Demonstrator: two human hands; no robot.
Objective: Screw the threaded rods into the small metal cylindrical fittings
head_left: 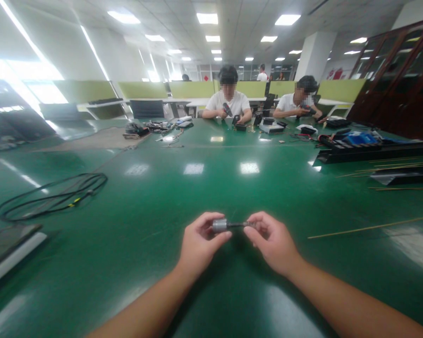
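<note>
In front of me, level above the green table (211,188), is a metal tool piece with a silver cylinder (220,225) at one end and a thin dark shaft (237,225) running right. It resembles a drill chuck with a bit, but I cannot be sure of its kind. My left hand (201,241) is closed around the cylinder, thumb below and fingers above. The thumb and fingertips of my right hand (273,241) pinch the shaft's far end, which they partly hide.
A coiled black cable (56,197) and a flat dark device (14,249) lie left. Thin rods (370,227) and black metal channels (373,152) are on the right. Across the table, two people (229,101) handle power drills among small parts and tools.
</note>
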